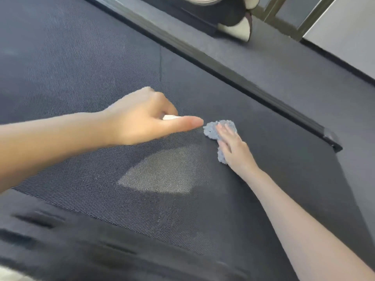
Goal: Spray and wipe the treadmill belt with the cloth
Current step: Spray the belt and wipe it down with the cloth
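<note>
The dark woven treadmill belt (85,82) fills most of the head view. A crumpled blue-grey cloth (212,129) lies on the belt right of centre. My right hand (233,145) presses flat on the cloth with straight fingers. My left hand (142,118) hovers over the belt just left of the cloth, its fingers curled round a small white object (170,117), thumb pointing toward the cloth. Most of that white object is hidden in the hand, so I cannot tell what it is.
A black side rail (233,78) runs diagonally along the belt's far edge and ends in a corner cap (332,141). Another side rail with slots (60,240) lies near me. A shoe (235,25) stands beyond the far rail.
</note>
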